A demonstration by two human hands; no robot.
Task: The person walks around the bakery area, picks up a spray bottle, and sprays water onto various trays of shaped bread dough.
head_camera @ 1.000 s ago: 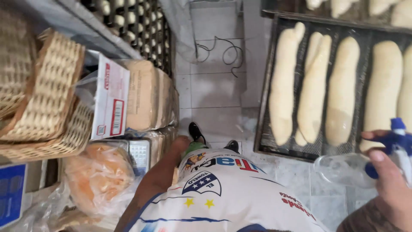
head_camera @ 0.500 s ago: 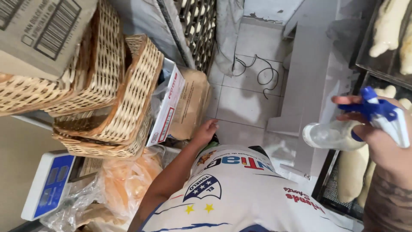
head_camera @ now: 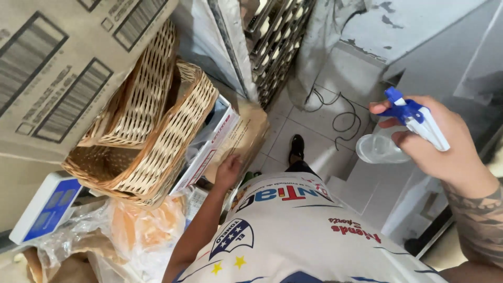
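Far left: blue scale [head_camera: 48,209] at lower left, cardboard box [head_camera: 63,68] above it. Wicker baskets [head_camera: 157,126] stacked left of centre; bagged bread [head_camera: 136,230] below them. Left hand [head_camera: 229,170] hangs low at centre, fingers loosely curled, holding nothing, just beside a brown paper bag [head_camera: 246,136]. Black cable [head_camera: 335,112] on the tiled floor. Right hand [head_camera: 437,147] at upper right grips a clear spray bottle [head_camera: 380,147] with blue trigger, raised.
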